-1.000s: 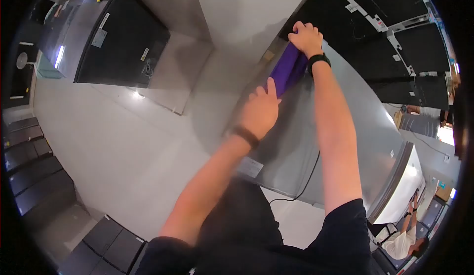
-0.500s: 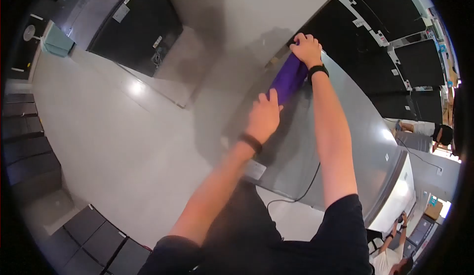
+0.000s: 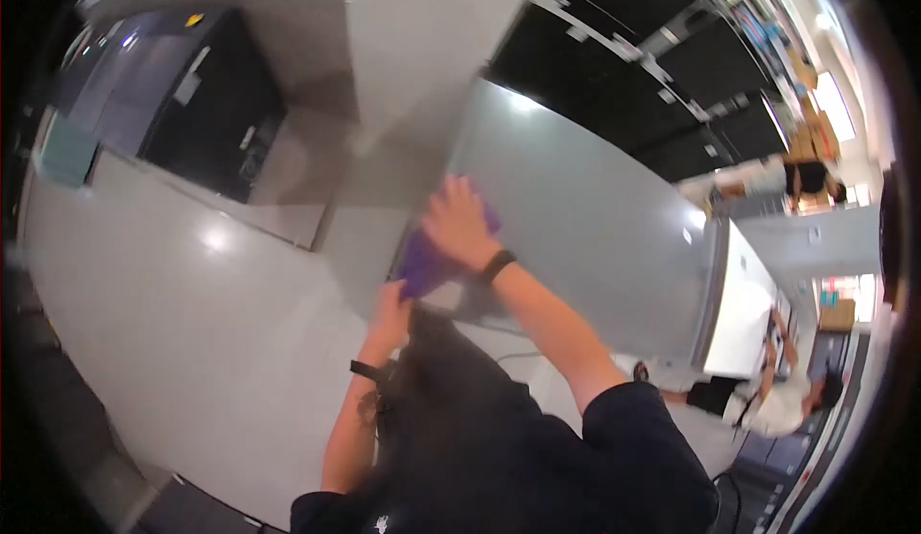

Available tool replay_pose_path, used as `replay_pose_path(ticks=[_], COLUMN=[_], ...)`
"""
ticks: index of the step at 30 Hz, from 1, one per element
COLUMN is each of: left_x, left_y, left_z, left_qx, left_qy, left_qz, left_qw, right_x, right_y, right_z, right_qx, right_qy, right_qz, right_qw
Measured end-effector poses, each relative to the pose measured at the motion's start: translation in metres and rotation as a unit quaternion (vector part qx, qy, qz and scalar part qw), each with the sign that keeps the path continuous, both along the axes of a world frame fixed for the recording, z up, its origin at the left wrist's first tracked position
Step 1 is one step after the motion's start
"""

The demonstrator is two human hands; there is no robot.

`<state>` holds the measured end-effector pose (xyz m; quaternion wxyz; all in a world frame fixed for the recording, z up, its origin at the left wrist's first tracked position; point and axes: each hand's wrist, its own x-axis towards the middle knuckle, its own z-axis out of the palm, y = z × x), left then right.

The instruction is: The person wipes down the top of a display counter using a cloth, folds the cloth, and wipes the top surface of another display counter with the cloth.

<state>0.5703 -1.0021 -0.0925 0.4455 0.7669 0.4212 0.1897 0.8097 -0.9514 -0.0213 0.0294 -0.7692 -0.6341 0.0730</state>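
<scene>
A purple cloth (image 3: 422, 263) lies bunched at the near left corner of a large grey panel (image 3: 576, 217) that looks like an appliance side. My right hand (image 3: 459, 222) rests over the cloth's upper part, gripping it from above against the panel; its fingers are slightly blurred. Lower down, my left hand (image 3: 389, 313) pinches the cloth's bottom edge, with the fingertips partly hidden. Each wrist wears a dark band.
Dark boxy appliances (image 3: 216, 112) stand at upper left on the pale floor (image 3: 192, 332). A row of black-backed units (image 3: 604, 83) lines the far side. One person (image 3: 777, 400) works at a white surface (image 3: 743, 294) on the right; another person (image 3: 806, 179) is farther back.
Both hands have come back toward my body along the panel with the purple cloth, which is now more bunched. My view has shifted, and the left hand sits lower.
</scene>
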Motion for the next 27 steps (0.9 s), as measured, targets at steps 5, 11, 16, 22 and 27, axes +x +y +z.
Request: replay_pose_path(ticks=[5, 11, 16, 22, 27], left_x=[-0.021, -0.027, -0.013, 0.002, 0.008], left_y=[-0.001, -0.009, -0.006, 0.012, 0.016], left_z=[0.011, 0.036, 0.055, 0.048, 0.042], left_qx=[-0.182, -0.089, -0.116, -0.091, 0.129], left_qy=[-0.033, -0.047, -0.048, -0.054, 0.042], left_qz=[0.074, 0.04, 0.06, 0.032, -0.034], left_qw=[0.98, 0.994, 0.99, 0.994, 0.99], right_x=[-0.072, -0.06, -0.05, -0.051, -0.041], right_y=[-0.069, -0.13, -0.162, -0.168, -0.162], right_z=[-0.009, -0.013, -0.003, -0.019, -0.01], right_qx=[0.089, 0.135, 0.152, 0.19, 0.175], right_qy=[0.004, 0.055, 0.091, 0.073, 0.054], right_qz=[-0.009, -0.015, -0.055, -0.098, -0.108], right_qw=[0.996, 0.989, 0.983, 0.974, 0.977])
